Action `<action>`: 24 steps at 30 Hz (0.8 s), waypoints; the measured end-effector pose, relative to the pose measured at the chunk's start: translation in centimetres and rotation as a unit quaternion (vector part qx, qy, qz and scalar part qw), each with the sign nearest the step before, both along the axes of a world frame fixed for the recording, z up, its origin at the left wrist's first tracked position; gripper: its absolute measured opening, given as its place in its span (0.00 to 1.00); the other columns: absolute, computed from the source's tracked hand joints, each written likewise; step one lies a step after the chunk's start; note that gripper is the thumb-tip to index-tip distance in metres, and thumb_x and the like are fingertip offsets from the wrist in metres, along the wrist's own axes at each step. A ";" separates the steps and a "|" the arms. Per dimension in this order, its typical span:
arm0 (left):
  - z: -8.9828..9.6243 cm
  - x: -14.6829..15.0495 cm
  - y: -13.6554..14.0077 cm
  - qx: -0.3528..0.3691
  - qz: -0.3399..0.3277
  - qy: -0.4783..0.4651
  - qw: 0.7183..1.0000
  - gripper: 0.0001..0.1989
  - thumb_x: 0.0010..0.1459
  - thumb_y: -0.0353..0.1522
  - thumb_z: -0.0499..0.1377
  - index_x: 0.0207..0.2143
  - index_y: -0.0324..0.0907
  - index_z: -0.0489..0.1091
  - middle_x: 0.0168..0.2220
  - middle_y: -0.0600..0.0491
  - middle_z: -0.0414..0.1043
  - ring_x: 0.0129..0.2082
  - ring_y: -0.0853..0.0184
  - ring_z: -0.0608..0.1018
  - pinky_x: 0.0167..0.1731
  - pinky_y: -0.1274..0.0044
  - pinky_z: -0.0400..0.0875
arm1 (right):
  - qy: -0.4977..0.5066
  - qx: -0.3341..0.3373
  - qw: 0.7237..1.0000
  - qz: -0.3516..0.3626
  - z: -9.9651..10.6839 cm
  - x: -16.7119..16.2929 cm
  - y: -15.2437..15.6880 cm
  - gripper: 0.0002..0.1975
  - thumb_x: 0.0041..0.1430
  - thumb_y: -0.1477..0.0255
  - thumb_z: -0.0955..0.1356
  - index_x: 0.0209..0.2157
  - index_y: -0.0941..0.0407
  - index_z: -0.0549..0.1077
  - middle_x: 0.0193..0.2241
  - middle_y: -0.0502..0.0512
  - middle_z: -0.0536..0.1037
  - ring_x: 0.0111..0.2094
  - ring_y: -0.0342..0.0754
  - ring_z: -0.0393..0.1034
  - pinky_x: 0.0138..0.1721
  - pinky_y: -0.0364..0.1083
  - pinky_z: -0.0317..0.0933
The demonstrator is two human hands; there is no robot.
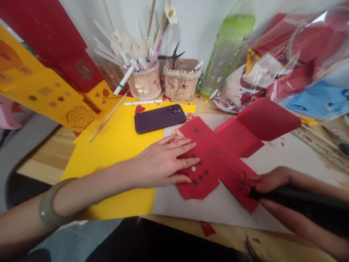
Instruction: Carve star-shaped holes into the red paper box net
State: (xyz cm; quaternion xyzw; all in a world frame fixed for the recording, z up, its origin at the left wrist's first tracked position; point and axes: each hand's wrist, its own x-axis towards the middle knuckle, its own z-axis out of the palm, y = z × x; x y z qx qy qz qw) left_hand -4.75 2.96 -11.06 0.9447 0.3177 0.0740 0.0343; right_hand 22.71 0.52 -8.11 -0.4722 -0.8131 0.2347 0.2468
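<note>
A red paper cutout with several arms lies on a white board, patterned with punched stars, circles and flower-like cuts. My left hand rests flat on its left arm, fingers spread, wearing a ring; a green bangle circles the wrist. At the lower right arm of the paper, my right hand is closed round a long black tool. The tool's narrow end meets the paper beside a dark flower-like pattern. What kind of tool it is, I cannot make out.
A yellow sheet carries a dark phone and a thin wooden stick. Behind stand two decorated stick holders, one a pen pot, and a green bottle. Plastic bags fill the back right. Decorated yellow card leans at left.
</note>
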 end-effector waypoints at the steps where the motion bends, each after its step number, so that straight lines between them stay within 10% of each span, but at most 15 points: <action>1: 0.0 0.0 0.0 -0.001 -0.002 -0.003 1.000 0.23 0.62 0.43 0.51 0.54 0.41 0.66 0.58 0.40 0.61 0.59 0.53 0.63 0.56 0.60 0.58 | -0.014 -0.008 1.000 -0.019 0.4 0.0 0.8 0.04 0.58 0.61 0.63 0.31 0.44 0.66 0.21 0.47 0.76 0.16 0.48 0.69 0.13 0.43 0.64; 24: -0.7 -0.1 0.7 -0.016 -0.013 -0.045 0.999 0.22 0.63 0.44 0.50 0.53 0.40 0.66 0.59 0.39 0.59 0.58 0.53 0.65 0.54 0.62 0.63 | 0.070 -0.074 0.988 0.112 -3.2 -5.2 5.2 0.03 0.50 0.74 0.66 0.26 0.53 0.67 0.19 0.44 0.72 0.16 0.39 0.63 0.18 0.38 0.57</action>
